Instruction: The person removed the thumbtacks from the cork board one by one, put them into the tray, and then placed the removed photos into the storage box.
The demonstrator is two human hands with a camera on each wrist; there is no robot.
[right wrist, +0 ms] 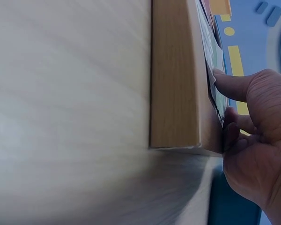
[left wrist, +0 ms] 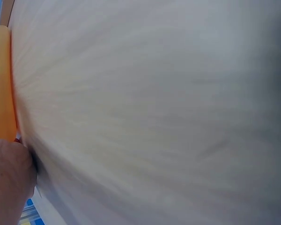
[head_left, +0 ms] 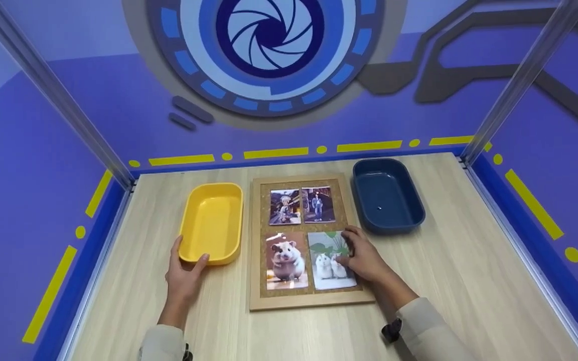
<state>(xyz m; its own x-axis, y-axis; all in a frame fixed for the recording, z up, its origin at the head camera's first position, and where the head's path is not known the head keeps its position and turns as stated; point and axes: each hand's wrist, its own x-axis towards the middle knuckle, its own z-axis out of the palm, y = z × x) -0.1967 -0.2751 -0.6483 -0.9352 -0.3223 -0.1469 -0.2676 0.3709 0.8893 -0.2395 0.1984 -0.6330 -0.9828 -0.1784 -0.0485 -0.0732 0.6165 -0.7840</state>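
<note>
At the near left corner of the yellow plastic tray, my left hand grips with its thumb at the near rim and its fingers along the left wall. My right hand pinches the right edge of a photo of two white hamsters on a wood-framed corkboard. In the right wrist view, the thumb of that hand lies on the photo's face and its fingers bend at the edge of the frame. Left of this photo lies another photo, of a brown-and-white hamster.
Two smaller photos, one of a person in a street and one of a seated figure, lie on the upper corkboard. A dark blue tray stands right of it. Blue-purple panels bound the wooden table.
</note>
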